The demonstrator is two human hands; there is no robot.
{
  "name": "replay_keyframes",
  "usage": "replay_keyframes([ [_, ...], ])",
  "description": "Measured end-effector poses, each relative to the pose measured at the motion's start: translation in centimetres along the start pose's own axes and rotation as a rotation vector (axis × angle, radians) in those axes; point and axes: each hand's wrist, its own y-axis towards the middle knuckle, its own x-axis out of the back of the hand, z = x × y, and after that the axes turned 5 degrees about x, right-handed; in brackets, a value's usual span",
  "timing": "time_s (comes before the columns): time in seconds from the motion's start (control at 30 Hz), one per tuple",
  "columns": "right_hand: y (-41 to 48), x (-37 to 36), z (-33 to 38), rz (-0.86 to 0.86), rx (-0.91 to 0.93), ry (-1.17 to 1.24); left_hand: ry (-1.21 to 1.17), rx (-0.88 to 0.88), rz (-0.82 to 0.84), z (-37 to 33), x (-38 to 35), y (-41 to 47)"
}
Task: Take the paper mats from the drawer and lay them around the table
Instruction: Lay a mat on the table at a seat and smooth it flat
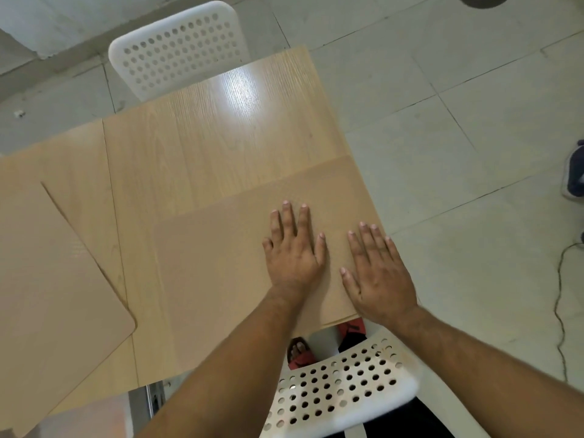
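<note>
Your left hand (292, 252) and right hand (377, 273) lie flat, released, on the paper mat (221, 267), long axis along the counter (196, 147) near edge.

Left hand (292, 251): I see it palm down, flat, fingers extended and slightly spread, thumb out to its left side. Right hand (377, 273): palm down beside it, just apart, fingers straight and close together, thumb angled toward the left hand. Both forearms: bare, reaching forward from the lower edge of view, the left running diagonally up to its wrist, the right entering from the lower right corner.
</note>
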Motion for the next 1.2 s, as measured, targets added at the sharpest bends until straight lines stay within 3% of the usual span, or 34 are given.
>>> replay_keyframes([
  [0.2,0.0,-0.1,0.0,0.011,-0.004,0.001,-0.001,-0.077,0.088,0.1,-0.6,-3.8],
  [0.7,0.0,0.2,0.5,0.030,-0.030,0.004,0.007,-0.067,0.047,3.0,-1.6,-7.2],
  [0.9,0.9,0.6,5.8,0.010,0.099,0.086,-0.054,-0.040,0.085,3.4,-0.8,-7.5],
  [1.2,1.3,-1.7,8.9,0.091,0.144,-0.001,-0.029,0.165,-0.063,15.9,0.7,-10.5],
])
